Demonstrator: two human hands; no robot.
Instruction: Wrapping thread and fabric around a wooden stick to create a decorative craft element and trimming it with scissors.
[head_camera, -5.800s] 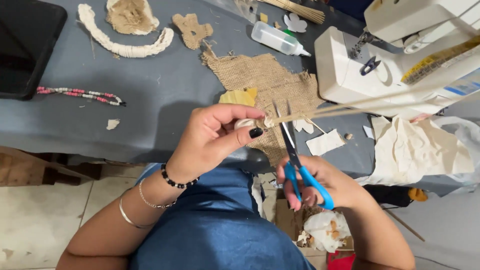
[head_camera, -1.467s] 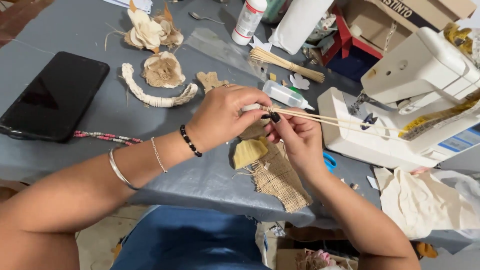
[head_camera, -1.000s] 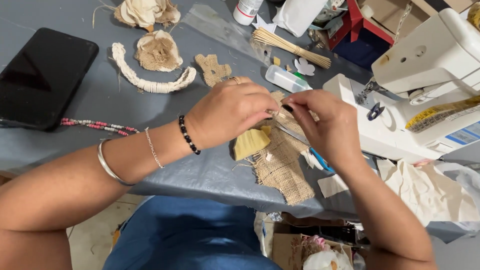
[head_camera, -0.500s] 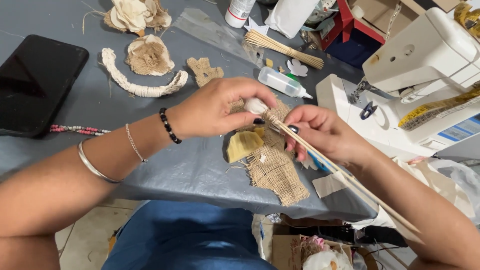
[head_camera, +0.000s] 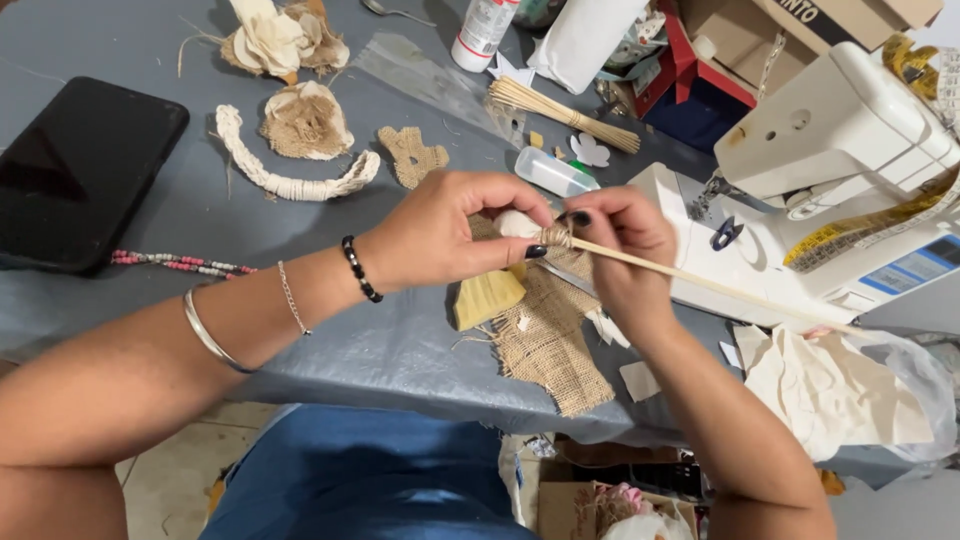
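My left hand (head_camera: 450, 235) pinches a small white ball wrapped in jute twine (head_camera: 535, 230) at the end of a thin wooden stick (head_camera: 720, 288). My right hand (head_camera: 620, 245) grips the same stick right beside the ball, fingers on the twine. The stick runs out to the right over the sewing machine base. Both hands hover above a piece of burlap (head_camera: 550, 345) and a yellowish fabric scrap (head_camera: 485, 297) lying on the grey table (head_camera: 350, 340).
A black phone (head_camera: 80, 170) and a bead string (head_camera: 180, 263) lie at left. Burlap flowers (head_camera: 300, 118), a braided cord (head_camera: 290, 185), a glue bottle (head_camera: 550, 172), a stick bundle (head_camera: 565, 112) sit behind. A white sewing machine (head_camera: 840, 170) stands right; white cloth (head_camera: 830, 385) lies below it.
Scissors seen earlier in my right hand are gone from it. The stick has swung from pointing down-right to lying more level toward the right, and both hands now close together on the twine-wrapped tip.
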